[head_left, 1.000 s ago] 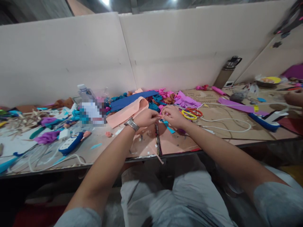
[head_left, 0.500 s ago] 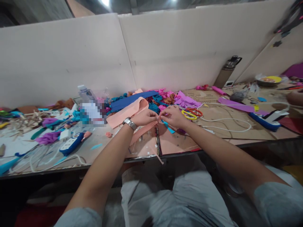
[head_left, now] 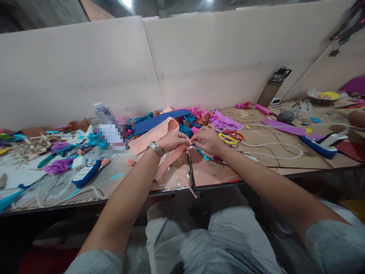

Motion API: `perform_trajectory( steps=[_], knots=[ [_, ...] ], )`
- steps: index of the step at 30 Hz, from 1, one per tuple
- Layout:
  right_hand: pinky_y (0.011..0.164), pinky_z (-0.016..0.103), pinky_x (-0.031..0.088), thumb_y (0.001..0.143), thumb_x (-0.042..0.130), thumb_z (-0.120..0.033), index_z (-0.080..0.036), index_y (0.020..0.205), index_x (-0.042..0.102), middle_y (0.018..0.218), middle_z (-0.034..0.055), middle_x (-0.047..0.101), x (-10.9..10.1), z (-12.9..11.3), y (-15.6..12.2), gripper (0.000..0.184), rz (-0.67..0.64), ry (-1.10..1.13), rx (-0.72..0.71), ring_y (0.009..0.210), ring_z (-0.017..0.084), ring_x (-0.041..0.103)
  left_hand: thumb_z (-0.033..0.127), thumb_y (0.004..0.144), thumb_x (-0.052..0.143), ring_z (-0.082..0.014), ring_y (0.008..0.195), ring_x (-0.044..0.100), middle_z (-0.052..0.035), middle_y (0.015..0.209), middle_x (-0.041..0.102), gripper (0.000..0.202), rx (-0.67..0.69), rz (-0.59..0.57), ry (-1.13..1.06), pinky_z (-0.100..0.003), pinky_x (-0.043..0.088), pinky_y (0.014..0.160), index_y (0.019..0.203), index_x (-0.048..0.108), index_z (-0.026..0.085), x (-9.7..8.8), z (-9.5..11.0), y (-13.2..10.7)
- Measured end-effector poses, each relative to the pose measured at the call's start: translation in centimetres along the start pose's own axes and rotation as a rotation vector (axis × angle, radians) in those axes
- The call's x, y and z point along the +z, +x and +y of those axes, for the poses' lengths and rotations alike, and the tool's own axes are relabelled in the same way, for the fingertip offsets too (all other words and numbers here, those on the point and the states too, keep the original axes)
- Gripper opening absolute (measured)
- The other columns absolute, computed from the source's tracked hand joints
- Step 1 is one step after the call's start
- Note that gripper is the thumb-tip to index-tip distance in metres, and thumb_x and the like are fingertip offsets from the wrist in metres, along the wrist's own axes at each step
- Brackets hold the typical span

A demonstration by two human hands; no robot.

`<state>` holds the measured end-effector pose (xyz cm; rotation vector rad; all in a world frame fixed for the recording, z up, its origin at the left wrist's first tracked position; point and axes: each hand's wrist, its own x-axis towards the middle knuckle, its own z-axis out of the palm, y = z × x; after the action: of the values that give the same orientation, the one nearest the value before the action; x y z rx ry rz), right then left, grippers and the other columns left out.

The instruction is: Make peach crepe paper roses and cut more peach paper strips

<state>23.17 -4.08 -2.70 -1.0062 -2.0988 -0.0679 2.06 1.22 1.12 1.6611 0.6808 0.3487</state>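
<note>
My left hand (head_left: 174, 142), with a metal-banded watch on its wrist, pinches a peach strip (head_left: 170, 161) of paper or cloth. The strip hangs from the fingers down over the table's front part, and its upper end looks gathered at the fingertips. My right hand (head_left: 210, 140) meets it there, thumb and forefinger closed at the gathered end, other fingers loosely bent. Behind the left hand lies a wider folded peach sheet (head_left: 152, 136). A heap of teal, pink and purple pieces, with a blue strip (head_left: 162, 121) on it, lies beyond both hands.
Yellow-handled scissors (head_left: 228, 139) lie right of my right hand, beside an orange-red handle. A white cord crosses the cardboard (head_left: 273, 152). Blue-and-white devices (head_left: 87, 174) rest on both sides. A bottle (head_left: 103, 112) and a flask (head_left: 272, 87) stand at the back; another person's hand shows far right.
The gathered end of the peach strip now shows between my fingertips. My right fingers have lifted and spread slightly, and the strip's hanging part has swung a little.
</note>
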Motion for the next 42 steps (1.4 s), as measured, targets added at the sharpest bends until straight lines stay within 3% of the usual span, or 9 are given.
perform_trajectory(
  steps=[4,9,13,17,21,27,37,42],
  knots=[
    [0.093,0.044,0.026,0.09,0.063,-0.025,-0.025,0.088,0.073,0.086,0.0018,0.079,0.1,0.1,-0.1,0.01,0.011,-0.029,-0.032,0.09,0.022,0.061,0.049,0.075,0.077,-0.0182,0.068,0.07,-0.0081,0.072,0.073,0.037,0.015,0.019,0.013,-0.034,0.059,0.072,0.077,0.073,0.012,0.0,-0.3,0.0],
    [0.093,0.044,0.026,0.092,0.063,-0.032,-0.024,0.087,0.073,0.087,0.0023,0.078,0.1,0.1,-0.2,0.013,0.002,-0.021,0.002,0.091,0.022,0.06,0.051,0.076,0.073,-0.0184,0.069,0.069,-0.0072,0.074,0.074,0.038,0.061,0.054,0.126,-0.033,0.057,0.071,0.078,0.072,0.013,-0.1,-0.3,0.2],
    [0.094,0.045,0.025,0.091,0.063,-0.03,-0.024,0.086,0.071,0.089,0.0024,0.077,0.1,0.0,-0.1,0.011,-0.053,-0.029,0.052,0.093,0.023,0.059,0.043,0.079,0.07,-0.0169,0.075,0.066,-0.004,0.076,0.073,0.029,0.131,0.102,0.313,-0.028,0.053,0.073,0.075,0.073,0.014,-0.1,-0.1,0.3],
    [0.093,0.044,0.026,0.091,0.063,-0.029,-0.023,0.084,0.069,0.101,0.0044,0.076,0.2,0.1,-0.1,0.011,-0.084,0.035,0.112,0.101,0.024,0.059,0.041,0.081,0.066,-0.0137,0.068,0.059,-0.0004,0.069,0.07,0.028,0.171,0.121,0.485,-0.024,0.045,0.066,0.072,0.072,0.015,-0.1,-0.2,0.4],
    [0.092,0.043,0.03,0.09,0.063,-0.027,-0.022,0.079,0.069,0.106,0.0056,0.073,0.6,0.6,0.0,0.013,-0.047,0.091,0.133,0.107,0.024,0.06,0.041,0.085,0.061,-0.0127,0.062,0.056,-0.0012,0.067,0.069,0.03,0.192,0.139,0.598,-0.024,0.039,0.061,0.075,0.072,0.015,0.0,-0.3,0.3],
    [0.094,0.041,0.036,0.086,0.062,-0.023,-0.022,0.075,0.067,0.104,0.0061,0.071,1.0,1.1,0.1,0.013,-0.057,0.121,0.146,0.105,0.024,0.061,0.036,0.091,0.052,-0.0133,0.057,0.052,-0.0036,0.067,0.069,0.032,0.34,0.226,1.025,-0.027,0.031,0.058,0.077,0.073,0.016,0.9,-0.2,0.2],
    [0.093,0.041,0.038,0.086,0.055,-0.021,-0.022,0.077,0.062,0.102,0.0073,0.068,1.0,1.2,0.1,0.012,-0.092,0.107,0.159,0.103,0.025,0.056,0.035,0.097,0.048,-0.0184,0.074,0.062,-0.0084,0.084,0.074,0.033,0.464,0.244,1.152,-0.029,0.035,0.067,0.087,0.073,0.017,1.4,-0.3,0.5],
    [0.094,0.041,0.036,0.089,0.054,-0.024,-0.022,0.08,0.063,0.106,0.0078,0.069,0.7,1.2,0.1,0.013,-0.077,0.087,0.181,0.104,0.025,0.056,0.039,0.097,0.049,-0.0157,0.065,0.056,-0.0049,0.073,0.069,0.034,0.43,0.292,1.077,-0.028,0.033,0.062,0.087,0.073,0.017,1.3,-0.3,0.3]
  ],
)
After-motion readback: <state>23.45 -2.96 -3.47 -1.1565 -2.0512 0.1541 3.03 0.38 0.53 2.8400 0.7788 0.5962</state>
